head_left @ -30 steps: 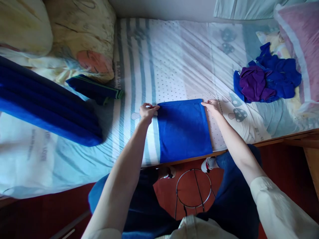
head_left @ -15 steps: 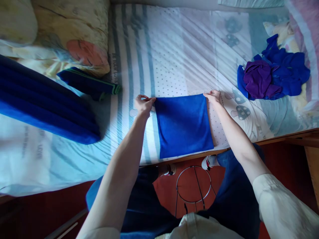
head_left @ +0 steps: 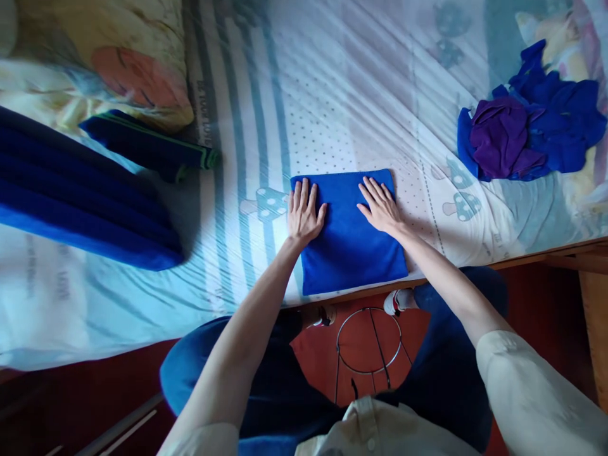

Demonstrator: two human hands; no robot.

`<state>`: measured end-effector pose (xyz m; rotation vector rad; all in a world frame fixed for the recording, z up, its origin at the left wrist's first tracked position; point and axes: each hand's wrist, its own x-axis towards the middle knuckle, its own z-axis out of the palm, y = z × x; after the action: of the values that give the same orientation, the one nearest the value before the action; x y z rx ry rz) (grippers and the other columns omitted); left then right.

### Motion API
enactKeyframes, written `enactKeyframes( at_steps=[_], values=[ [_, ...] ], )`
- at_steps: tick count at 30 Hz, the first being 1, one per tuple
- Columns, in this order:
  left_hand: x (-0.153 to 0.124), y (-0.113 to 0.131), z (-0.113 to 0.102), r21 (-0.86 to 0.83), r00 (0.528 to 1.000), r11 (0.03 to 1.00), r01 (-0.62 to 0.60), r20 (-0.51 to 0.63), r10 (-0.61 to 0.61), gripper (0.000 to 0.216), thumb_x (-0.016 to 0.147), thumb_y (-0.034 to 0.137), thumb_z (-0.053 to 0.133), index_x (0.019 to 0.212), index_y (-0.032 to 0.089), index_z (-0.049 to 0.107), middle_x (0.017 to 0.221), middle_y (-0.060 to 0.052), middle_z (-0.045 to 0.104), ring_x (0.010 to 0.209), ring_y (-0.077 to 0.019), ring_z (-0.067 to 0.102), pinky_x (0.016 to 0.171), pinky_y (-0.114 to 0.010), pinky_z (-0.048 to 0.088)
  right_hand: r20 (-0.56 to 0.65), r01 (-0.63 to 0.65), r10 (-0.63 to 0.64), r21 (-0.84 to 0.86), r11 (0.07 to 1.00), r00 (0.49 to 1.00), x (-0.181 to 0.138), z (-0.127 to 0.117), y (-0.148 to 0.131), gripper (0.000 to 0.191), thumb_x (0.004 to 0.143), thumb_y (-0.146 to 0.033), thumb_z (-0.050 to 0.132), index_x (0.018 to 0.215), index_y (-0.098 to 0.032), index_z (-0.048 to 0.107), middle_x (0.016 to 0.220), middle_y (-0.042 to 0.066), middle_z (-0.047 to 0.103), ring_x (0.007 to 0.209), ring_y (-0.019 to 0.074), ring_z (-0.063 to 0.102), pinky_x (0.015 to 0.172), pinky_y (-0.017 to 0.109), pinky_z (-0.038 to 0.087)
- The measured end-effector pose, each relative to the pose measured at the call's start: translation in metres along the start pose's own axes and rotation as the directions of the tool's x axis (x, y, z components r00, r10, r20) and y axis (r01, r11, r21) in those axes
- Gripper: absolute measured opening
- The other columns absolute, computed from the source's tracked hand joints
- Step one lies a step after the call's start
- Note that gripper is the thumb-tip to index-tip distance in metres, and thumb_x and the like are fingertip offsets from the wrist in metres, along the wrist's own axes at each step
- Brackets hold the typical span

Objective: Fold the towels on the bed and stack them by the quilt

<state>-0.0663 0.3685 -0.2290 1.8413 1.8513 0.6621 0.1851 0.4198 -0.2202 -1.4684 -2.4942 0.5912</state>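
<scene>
A folded blue cloth (head_left: 349,247) lies flat on the patterned bed sheet (head_left: 332,101), close to the bed's near edge. My left hand (head_left: 304,212) rests palm down on the cloth's left part, fingers stretched out. On its upper right part my right hand (head_left: 379,206) lies flat too, fingers spread. Neither hand grips anything.
A heap of blue and purple cloths (head_left: 527,126) lies at the right. A large folded blue blanket (head_left: 80,202) and a dark folded cloth with green edging (head_left: 147,145) lie at the left, by a printed pillow (head_left: 118,69). A wire ring stand (head_left: 368,348) is on the red floor below.
Both hands let go of the cloth's far corners and moved inward, now lying flat and open on top of it. The view shifted slightly.
</scene>
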Motion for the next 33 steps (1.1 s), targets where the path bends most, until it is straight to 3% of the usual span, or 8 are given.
enactKeyframes(
  at_steps=[4,7,13,16,20,23,27,33],
  values=[
    [0.017,-0.011,-0.003,-0.037,0.997,0.997,0.069,-0.042,-0.071,0.077,0.098,0.06,0.043,0.16,0.015,0.039,0.172,-0.013,0.026,0.162,-0.0289,0.008,0.133,-0.049,0.001,-0.037,-0.089,0.088,-0.039,0.995,0.995,0.013,-0.007,0.024,0.071,0.105,-0.043,0.04,0.167,-0.014,0.021,0.174,0.012,0.02,0.163,0.0289,0.01,0.133,0.056,0.006],
    [0.022,0.005,-0.001,-0.056,0.993,0.995,0.087,-0.073,-0.091,0.076,0.098,0.056,0.047,0.16,0.014,0.039,0.173,-0.012,0.022,0.162,-0.029,0.004,0.133,-0.047,-0.003,-0.068,-0.14,0.138,-0.026,0.99,0.988,0.023,-0.006,0.007,0.071,0.106,-0.04,0.038,0.167,-0.009,0.017,0.174,0.014,0.017,0.163,0.0308,0.004,0.132,0.061,0.0],
    [-0.047,0.045,0.024,-0.054,0.999,0.997,0.051,0.008,-0.05,0.071,0.1,0.045,0.044,0.162,0.013,0.036,0.172,-0.013,0.023,0.162,-0.0297,0.008,0.133,-0.051,0.003,0.047,-0.006,0.005,0.022,1.0,0.999,-0.038,0.025,-0.069,0.066,0.106,-0.031,0.035,0.168,-0.016,0.02,0.172,0.009,0.027,0.163,0.0229,0.011,0.134,0.053,0.004],
    [-0.075,0.038,0.019,-0.032,0.997,0.996,0.077,0.004,-0.077,0.069,0.101,0.046,0.041,0.162,0.014,0.036,0.17,-0.013,0.028,0.162,-0.0269,0.012,0.133,-0.049,0.004,0.067,-0.042,0.039,0.045,0.998,0.997,-0.068,0.021,-0.061,0.063,0.106,-0.032,0.033,0.167,-0.016,0.023,0.172,0.008,0.027,0.162,0.0215,0.015,0.135,0.05,0.007],
    [-0.084,0.039,0.016,-0.022,0.99,0.991,0.131,-0.041,-0.132,0.068,0.101,0.044,0.041,0.161,0.011,0.036,0.171,-0.014,0.026,0.162,-0.0264,0.009,0.133,-0.048,0.003,0.016,-0.157,0.156,0.024,0.987,0.988,-0.072,0.011,-0.051,0.065,0.106,-0.033,0.035,0.167,-0.014,0.021,0.172,0.011,0.024,0.163,0.0248,0.013,0.134,0.053,0.007],
    [-0.095,0.058,0.032,-0.013,0.992,0.992,0.126,-0.011,-0.126,0.066,0.102,0.04,0.037,0.161,0.008,0.036,0.171,-0.015,0.025,0.162,-0.0265,0.008,0.133,-0.049,0.002,-0.006,-0.155,0.156,0.023,0.988,0.988,-0.076,0.023,-0.078,0.067,0.106,-0.034,0.037,0.168,-0.014,0.019,0.172,0.012,0.025,0.163,0.0266,0.01,0.133,0.056,0.008],
    [-0.123,0.068,0.042,-0.008,0.995,0.997,0.078,0.055,-0.078,0.063,0.103,0.039,0.035,0.16,0.01,0.039,0.17,-0.014,0.029,0.161,-0.0256,0.012,0.133,-0.048,0.005,0.06,-0.061,0.058,0.056,0.997,0.997,-0.109,0.039,-0.105,0.061,0.108,-0.032,0.03,0.167,-0.017,0.023,0.171,0.007,0.028,0.162,0.0214,0.016,0.134,0.05,0.011],
    [-0.151,0.056,0.025,0.026,0.984,0.984,0.174,-0.034,-0.173,0.064,0.105,0.038,0.032,0.16,0.008,0.037,0.17,-0.016,0.025,0.162,-0.0269,0.01,0.132,-0.051,0.004,0.026,-0.14,0.139,0.073,0.987,0.99,-0.137,0.033,-0.085,0.061,0.109,-0.033,0.026,0.166,-0.013,0.026,0.171,0.01,0.028,0.162,0.0211,0.017,0.134,0.05,0.008]
  ],
)
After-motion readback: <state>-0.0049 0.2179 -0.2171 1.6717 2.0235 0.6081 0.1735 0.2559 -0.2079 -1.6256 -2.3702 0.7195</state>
